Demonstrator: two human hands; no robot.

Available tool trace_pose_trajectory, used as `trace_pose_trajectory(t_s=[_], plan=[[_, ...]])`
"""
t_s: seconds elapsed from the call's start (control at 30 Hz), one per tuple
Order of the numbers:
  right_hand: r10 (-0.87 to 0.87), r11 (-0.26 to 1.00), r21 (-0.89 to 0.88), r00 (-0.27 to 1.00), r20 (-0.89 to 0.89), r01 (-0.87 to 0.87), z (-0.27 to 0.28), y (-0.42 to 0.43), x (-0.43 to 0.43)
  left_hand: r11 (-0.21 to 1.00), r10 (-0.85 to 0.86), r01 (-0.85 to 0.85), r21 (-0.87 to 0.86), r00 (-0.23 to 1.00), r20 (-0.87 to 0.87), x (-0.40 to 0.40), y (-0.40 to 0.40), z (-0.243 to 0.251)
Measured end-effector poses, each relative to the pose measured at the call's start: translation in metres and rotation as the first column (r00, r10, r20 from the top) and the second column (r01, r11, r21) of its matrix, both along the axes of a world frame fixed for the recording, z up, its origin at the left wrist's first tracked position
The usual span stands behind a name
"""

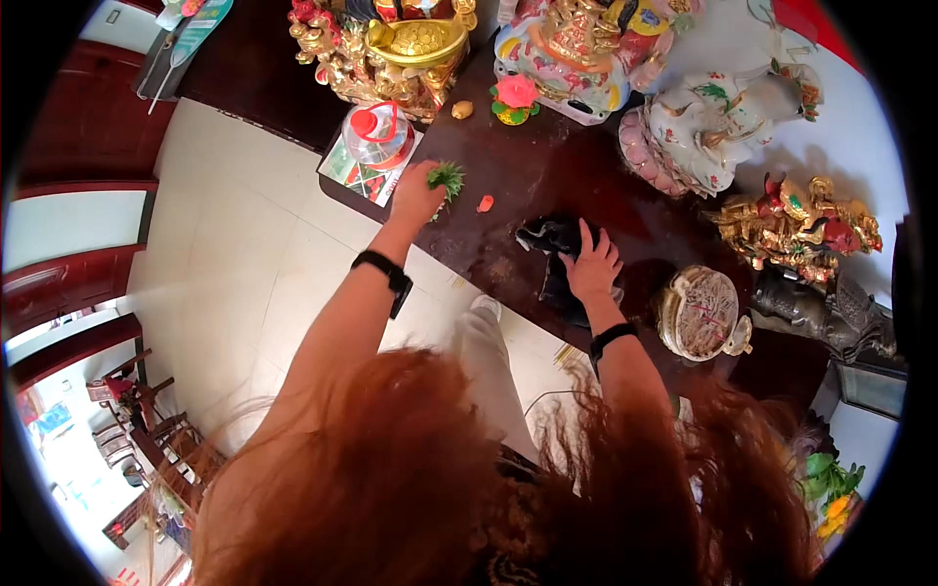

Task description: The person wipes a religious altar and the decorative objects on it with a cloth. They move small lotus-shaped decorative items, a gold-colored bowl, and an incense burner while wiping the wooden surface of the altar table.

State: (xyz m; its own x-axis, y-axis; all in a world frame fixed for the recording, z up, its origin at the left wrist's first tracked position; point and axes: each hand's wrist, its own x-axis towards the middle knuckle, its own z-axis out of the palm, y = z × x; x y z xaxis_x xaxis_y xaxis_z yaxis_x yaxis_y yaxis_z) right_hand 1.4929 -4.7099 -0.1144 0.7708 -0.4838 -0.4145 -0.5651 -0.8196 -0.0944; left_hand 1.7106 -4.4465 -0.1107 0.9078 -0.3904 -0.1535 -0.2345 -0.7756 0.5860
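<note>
My left hand (418, 195) is closed around a small green plant (447, 180), beside a clear plastic jug (379, 135) with a red cap and handle. My right hand (592, 267) lies with fingers spread on a crumpled black cloth (557, 242) on the dark wooden table (498, 256). Whether the fingers grip the cloth is hard to tell. A small orange-red object (485, 204) lies between the hands. The jug stands on a printed sheet (352, 179) at the table's corner.
Gilded figurines (418, 73), a colorful statue (579, 58), a white porcelain statue (725, 121) and another gold figurine (806, 227) line the back. A pink artificial flower (516, 91) stands near them. An incense burner (702, 311) with burnt sticks is right of my right hand.
</note>
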Motion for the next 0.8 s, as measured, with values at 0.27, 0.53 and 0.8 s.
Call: trace_pose_trajectory(t_s=[0.27, 0.53, 0.8], plan=[[0.013, 1.000, -0.003, 0.996, 0.083, -0.013, 0.014, 0.003, 0.003, 0.778, 0.391, -0.560, -0.284, 0.786, -0.478, -0.087, 0.068, 0.048], [0.002, 0.897, 0.353, 0.804, 0.595, -0.264, 0.043, 0.107, 0.101, 0.642, 0.252, -0.694, -0.326, 0.593, -0.765, -0.109, 0.083, 0.047], [-0.431, 0.893, 0.410, 0.622, 0.654, 0.187, 0.011, 0.070, 0.224, 0.603, 0.057, -0.647, -0.467, 0.619, -0.784, -0.056, 0.085, 0.057]])
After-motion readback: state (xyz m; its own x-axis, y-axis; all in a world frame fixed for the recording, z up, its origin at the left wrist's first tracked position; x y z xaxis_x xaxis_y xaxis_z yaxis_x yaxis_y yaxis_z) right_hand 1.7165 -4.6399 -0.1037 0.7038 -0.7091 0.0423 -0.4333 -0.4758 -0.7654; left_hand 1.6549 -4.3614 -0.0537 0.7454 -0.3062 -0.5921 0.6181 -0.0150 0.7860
